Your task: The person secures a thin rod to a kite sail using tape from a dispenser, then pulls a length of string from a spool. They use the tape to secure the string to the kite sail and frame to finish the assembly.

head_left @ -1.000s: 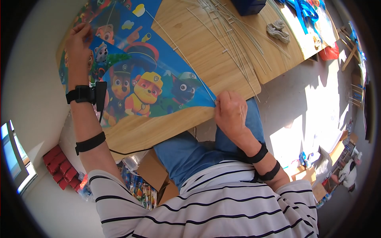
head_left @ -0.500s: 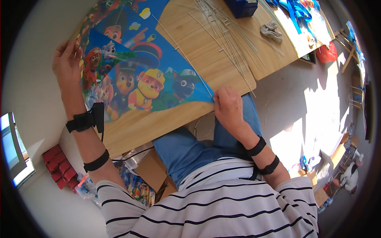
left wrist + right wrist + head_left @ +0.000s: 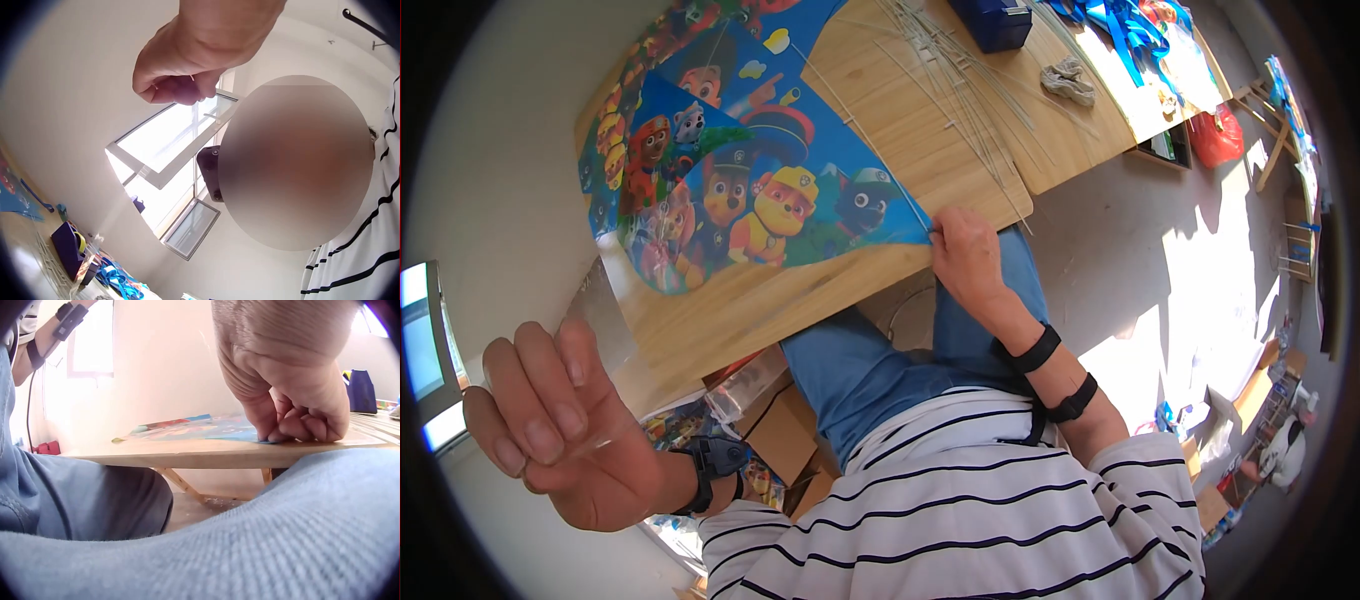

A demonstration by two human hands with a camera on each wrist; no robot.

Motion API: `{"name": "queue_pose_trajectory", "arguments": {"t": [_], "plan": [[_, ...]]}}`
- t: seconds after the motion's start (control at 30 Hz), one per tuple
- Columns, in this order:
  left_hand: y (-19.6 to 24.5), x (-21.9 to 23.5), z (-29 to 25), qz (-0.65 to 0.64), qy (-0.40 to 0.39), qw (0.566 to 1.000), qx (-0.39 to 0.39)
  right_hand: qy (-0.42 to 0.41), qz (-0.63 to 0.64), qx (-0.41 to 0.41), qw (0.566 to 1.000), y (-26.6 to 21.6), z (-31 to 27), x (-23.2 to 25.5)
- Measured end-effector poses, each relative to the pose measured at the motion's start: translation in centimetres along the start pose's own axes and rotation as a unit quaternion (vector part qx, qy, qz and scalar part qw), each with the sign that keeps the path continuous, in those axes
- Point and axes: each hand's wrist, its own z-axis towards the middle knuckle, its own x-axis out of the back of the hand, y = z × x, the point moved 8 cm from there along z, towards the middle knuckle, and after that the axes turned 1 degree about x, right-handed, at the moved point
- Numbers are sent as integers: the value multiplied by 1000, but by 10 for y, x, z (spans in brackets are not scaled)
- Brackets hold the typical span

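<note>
A blue cartoon-printed kite sheet (image 3: 750, 190) lies flat on the wooden table (image 3: 800, 300). My right hand (image 3: 948, 238) pinches the sheet's near corner at the table's front edge; the right wrist view shows the curled fingers (image 3: 294, 419) pressing that corner (image 3: 250, 434) down. My left hand (image 3: 550, 420) is raised close to the head camera, away from the table, pinching a clear plastic film (image 3: 605, 310) that trails up from it. In the left wrist view that hand (image 3: 181, 84) is curled against a bright window.
Several thin kite sticks (image 3: 960, 90) lie spread across the table's far half, near a dark blue box (image 3: 990, 20), a crumpled rag (image 3: 1068, 80) and blue ribbons (image 3: 1130, 25). Cardboard boxes (image 3: 780, 430) stand under the table by my knees.
My left hand left the kite's far left edge and swung back toward the camera, carrying clear film. The right hand stays on the near corner.
</note>
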Motion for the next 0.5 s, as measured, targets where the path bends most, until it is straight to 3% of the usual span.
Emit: {"name": "queue_pose_trajectory", "arguments": {"t": [0.3,0.5], "plan": [[8,-41,-28,-18,-65,997,21,-3,12,-14,1000,4,-4,3],[3,-35,-30,-7,-62,997,38,-60,71,-115,989,17,-12,4]]}}
